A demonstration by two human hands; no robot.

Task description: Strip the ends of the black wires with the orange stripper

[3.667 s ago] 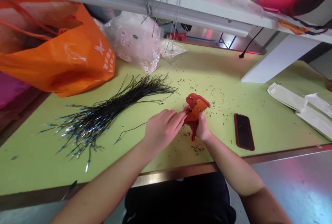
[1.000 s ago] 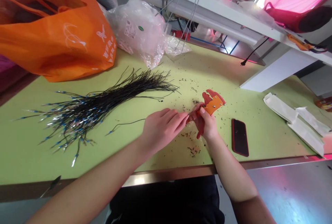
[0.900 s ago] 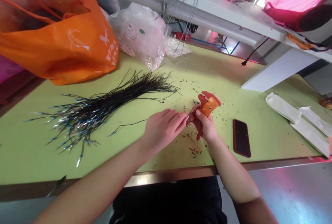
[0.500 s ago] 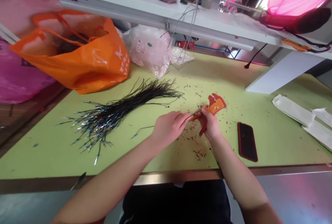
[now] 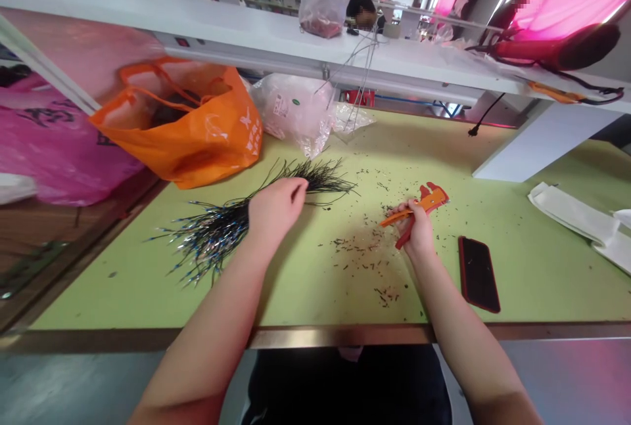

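Over the bundle of black wires (image 5: 211, 241) is my left hand (image 5: 279, 205), its fingers curled closed. Whatever they hold, if anything, is hidden from view. Blue and silvery tips show at the near-left end of the bundle, and thin loose ends fan out at the far right. My right hand (image 5: 419, 231) is wrapped round an orange and red wire stripper (image 5: 432, 200). The tool's jaws point away to the right, and its handles stand apart. Small black scraps (image 5: 362, 251) lie scattered on the table beside and below it.
A phone (image 5: 479, 274) lies to the right of my right hand. An orange bag (image 5: 211, 142) and clear plastic bags (image 5: 296, 110) stand at the back left. White folded material (image 5: 572, 215) rests at the right. A shelf (image 5: 266, 34) with a support panel (image 5: 522, 142) spans the green table (image 5: 315, 300).
My left hand has moved left, away from the wire stripper to the wire bundle. The wire it held at the tool is out of sight. My right hand keeps the stripper. The view has shifted slightly.
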